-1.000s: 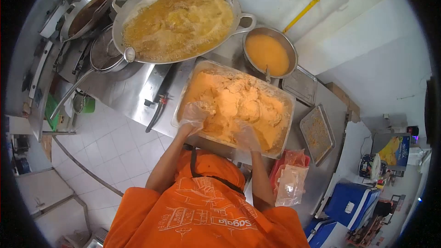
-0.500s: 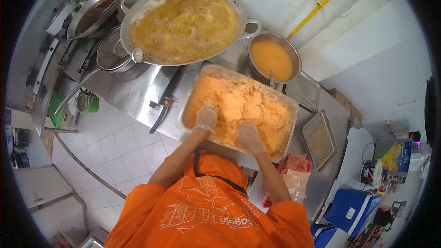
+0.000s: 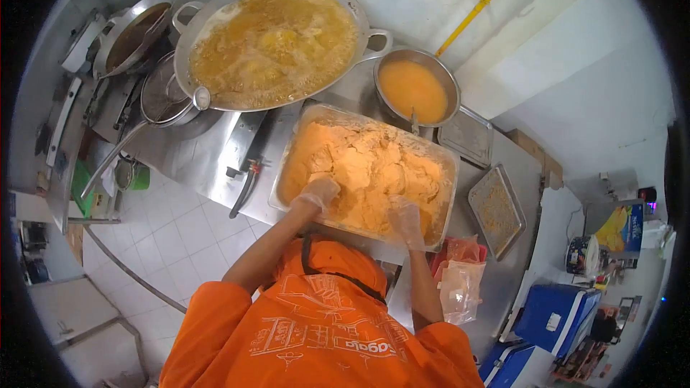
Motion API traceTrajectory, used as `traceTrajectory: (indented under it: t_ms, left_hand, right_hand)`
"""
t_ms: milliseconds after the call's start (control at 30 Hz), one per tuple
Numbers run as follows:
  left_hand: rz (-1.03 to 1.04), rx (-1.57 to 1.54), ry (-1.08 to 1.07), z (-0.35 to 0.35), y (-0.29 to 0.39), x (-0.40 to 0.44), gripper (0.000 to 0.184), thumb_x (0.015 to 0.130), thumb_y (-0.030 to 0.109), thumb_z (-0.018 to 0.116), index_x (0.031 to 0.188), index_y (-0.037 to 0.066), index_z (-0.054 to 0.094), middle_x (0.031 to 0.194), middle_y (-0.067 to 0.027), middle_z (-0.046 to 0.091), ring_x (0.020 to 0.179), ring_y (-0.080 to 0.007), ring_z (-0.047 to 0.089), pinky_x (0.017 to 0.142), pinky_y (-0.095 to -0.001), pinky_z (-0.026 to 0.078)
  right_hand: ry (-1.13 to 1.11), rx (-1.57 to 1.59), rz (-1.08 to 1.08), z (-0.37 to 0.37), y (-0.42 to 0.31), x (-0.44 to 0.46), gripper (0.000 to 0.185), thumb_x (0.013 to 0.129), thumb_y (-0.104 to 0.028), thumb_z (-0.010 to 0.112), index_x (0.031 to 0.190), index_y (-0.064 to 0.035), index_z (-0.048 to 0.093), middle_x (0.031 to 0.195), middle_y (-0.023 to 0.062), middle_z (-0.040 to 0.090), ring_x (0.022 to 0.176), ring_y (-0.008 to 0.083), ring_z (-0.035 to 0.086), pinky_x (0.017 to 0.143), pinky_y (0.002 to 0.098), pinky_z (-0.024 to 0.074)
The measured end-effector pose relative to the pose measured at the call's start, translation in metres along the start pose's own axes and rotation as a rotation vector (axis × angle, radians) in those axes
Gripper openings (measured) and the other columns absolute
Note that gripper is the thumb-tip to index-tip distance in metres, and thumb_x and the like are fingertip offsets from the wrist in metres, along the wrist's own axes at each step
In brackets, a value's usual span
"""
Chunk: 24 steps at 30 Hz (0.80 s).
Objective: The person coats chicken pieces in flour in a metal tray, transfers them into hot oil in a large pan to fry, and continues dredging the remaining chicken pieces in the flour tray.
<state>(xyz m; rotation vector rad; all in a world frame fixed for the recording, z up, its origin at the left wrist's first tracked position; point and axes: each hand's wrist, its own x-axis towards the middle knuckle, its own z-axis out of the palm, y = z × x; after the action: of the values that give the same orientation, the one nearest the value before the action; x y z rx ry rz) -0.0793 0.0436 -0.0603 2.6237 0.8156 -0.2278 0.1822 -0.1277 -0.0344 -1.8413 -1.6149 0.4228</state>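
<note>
A rectangular tray [image 3: 279, 188] holds a deep, lumpy layer of orange powder [image 3: 359, 162]. In its near left part my left hand [image 3: 316, 194], in a clear plastic glove, has its fingers sunk in the powder. My right hand [image 3: 406, 221], gloved the same way, dips into the powder near the tray's near right side. The fingertips of both hands are hidden in the powder, so what they hold, if anything, cannot be made out. Behind the tray's right part stands a metal bowl [image 3: 457, 93] of orange liquid with a utensil in it.
Beyond the tray, a large two-handled pan [image 3: 188, 36] holds bubbling oil. At the left are a strainer [image 3: 162, 93] and a pan of dark liquid [image 3: 133, 39]. To the right lie a crumb-covered metal tray [image 3: 496, 212] and plastic bags [image 3: 460, 287]. A hose tap [image 3: 253, 167] juts from the stove's front.
Both hands have shifted within the powder; my right hand has moved toward the tray's right side. The powder's surface has changed shape. The camera view has also shifted slightly.
</note>
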Motion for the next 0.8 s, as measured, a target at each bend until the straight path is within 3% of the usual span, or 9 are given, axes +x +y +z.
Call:
traceTrajectory:
  t_ms: [100,200,300,400,467,567,667,767,800]
  left_hand:
    - [-0.051,-0.065,-0.037,-0.021,0.004,-0.024,0.018,0.081,0.007,0.064,0.096,0.007,0.075,0.100,-0.0198,0.073,0.098,-0.0365,0.071,0.084,-0.0443,0.058]
    - [-0.108,-0.091,0.076,-0.020,-0.001,-0.032,0.021,0.076,0.006,0.072,0.096,0.008,0.074,0.103,-0.0193,0.072,0.099,-0.0356,0.071,0.083,-0.0406,0.058]
    - [-0.196,-0.279,0.192,-0.043,-0.010,-0.042,0.020,0.080,0.012,0.073,0.099,0.006,0.074,0.103,-0.0181,0.074,0.093,-0.0318,0.071,0.080,-0.0389,0.057]
    - [-0.389,-0.688,0.190,-0.127,0.019,-0.067,0.023,0.084,0.019,0.074,0.100,0.003,0.075,0.099,-0.0159,0.076,0.086,-0.0267,0.073,0.077,-0.0371,0.057]
    - [-0.344,-0.826,0.316,-0.134,0.021,-0.067,0.024,0.084,0.020,0.078,0.100,0.003,0.077,0.098,-0.0131,0.077,0.086,-0.0226,0.074,0.078,-0.0354,0.057]
    - [-0.018,-0.703,0.466,-0.084,0.007,-0.038,0.024,0.085,0.020,0.078,0.102,0.004,0.077,0.098,-0.0093,0.079,0.089,-0.0198,0.074,0.081,-0.0332,0.058]
    - [-0.166,-0.993,0.322,-0.145,0.062,-0.042,0.035,0.085,0.026,0.080,0.111,0.003,0.075,0.107,-0.0116,0.077,0.096,-0.0209,0.073,0.087,-0.0331,0.057]
    - [-0.135,-0.984,0.358,-0.167,0.071,-0.046,0.044,0.082,0.021,0.081,0.121,0.002,0.070,0.111,-0.0155,0.075,0.102,-0.0212,0.072,0.088,-0.0335,0.056]
    - [-0.178,-0.937,0.492,-0.162,0.065,-0.047,0.042,0.083,0.025,0.079,0.117,0.002,0.072,0.110,-0.0150,0.075,0.101,-0.0234,0.072,0.088,-0.0341,0.056]
  right_hand:
    - [-0.102,0.226,0.273,-0.003,-0.018,-0.001,0.016,0.082,-0.016,0.067,0.092,-0.0057,0.071,0.083,0.0173,0.070,0.074,0.0387,0.067,0.063,0.0472,0.0522]
    - [-0.053,-0.237,-0.103,0.028,-0.005,0.008,0.012,0.081,-0.014,0.068,0.090,-0.0059,0.070,0.075,0.0155,0.068,0.064,0.0362,0.065,0.056,0.0444,0.0502]
    - [-0.020,-0.237,-0.012,0.054,0.020,0.003,0.010,0.080,-0.010,0.068,0.089,-0.0059,0.070,0.068,0.0136,0.064,0.061,0.0308,0.063,0.055,0.0419,0.0482]
    - [0.012,0.129,0.103,0.011,-0.036,0.015,0.022,0.082,-0.017,0.071,0.100,-0.0046,0.068,0.082,0.0120,0.071,0.074,0.0358,0.066,0.068,0.0385,0.0521]
    - [0.007,0.158,0.092,-0.003,-0.060,0.025,0.024,0.082,-0.012,0.072,0.103,-0.0042,0.067,0.089,0.0130,0.072,0.078,0.0354,0.066,0.070,0.0385,0.0521]
    - [-0.059,0.364,0.130,-0.040,-0.146,0.055,0.025,0.080,-0.006,0.072,0.104,-0.0041,0.067,0.097,0.0156,0.071,0.084,0.0359,0.066,0.073,0.0402,0.0512]
    - [-0.229,0.276,0.186,-0.042,-0.165,0.073,0.024,0.082,-0.006,0.072,0.105,-0.0035,0.068,0.103,0.0187,0.069,0.088,0.0382,0.065,0.078,0.0440,0.0500]
    - [-0.268,-0.124,-0.060,-0.032,-0.130,0.072,0.019,0.081,-0.010,0.071,0.099,-0.0028,0.070,0.100,0.0206,0.068,0.089,0.0412,0.063,0.080,0.0472,0.0491]
    - [-0.222,-0.159,-0.101,-0.034,-0.124,0.070,0.017,0.081,-0.011,0.071,0.095,-0.0028,0.069,0.098,0.0212,0.068,0.089,0.0418,0.063,0.080,0.0477,0.0488]
